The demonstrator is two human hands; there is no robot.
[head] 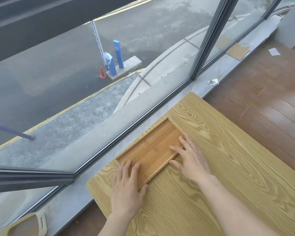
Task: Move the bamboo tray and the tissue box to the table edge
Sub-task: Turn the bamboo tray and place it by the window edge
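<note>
I see the bamboo tray (153,149) lying flat on the wood-grain surface (228,167), right along its window-side edge. My left hand (126,188) rests flat on the tray's near corner, fingers (128,169) spread, gripping nothing. My right hand (191,160) lies open too, its fingertips over the tray's right rim. No tissue box shows from here.

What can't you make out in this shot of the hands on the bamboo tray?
Head view only:
- Tissue box: not in frame.
- Bamboo tray: near corners covered by left hand and right hand.
- Table: right and near sides cut off by the frame.
- Tray's underside contact: hidden.
</note>
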